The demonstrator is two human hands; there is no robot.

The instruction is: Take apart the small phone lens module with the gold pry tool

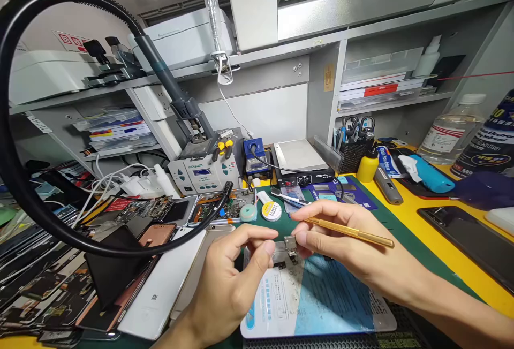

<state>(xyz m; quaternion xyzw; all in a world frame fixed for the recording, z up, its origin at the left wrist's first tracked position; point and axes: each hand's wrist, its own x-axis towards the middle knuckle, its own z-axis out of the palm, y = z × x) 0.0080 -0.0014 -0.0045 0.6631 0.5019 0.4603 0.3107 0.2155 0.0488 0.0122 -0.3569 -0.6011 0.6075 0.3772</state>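
Above the blue-and-white printed card (305,301) on the worktop (405,207), my left hand (228,279) and right hand (341,242) pinched a small grey metal part (287,247); the right also gripped a slim gold tool (353,233).

Left hand (225,285) and right hand (345,247): both pinching a small metal part (286,250) between fingertips, above a blue-white card (313,301) near the desk's (433,231) front edge. Right hand also grips a gold tool (349,230). Phones (156,285) stacked left. Solder station (201,169), hot plate (301,164) along the back edge. Bottle (450,129) far right.
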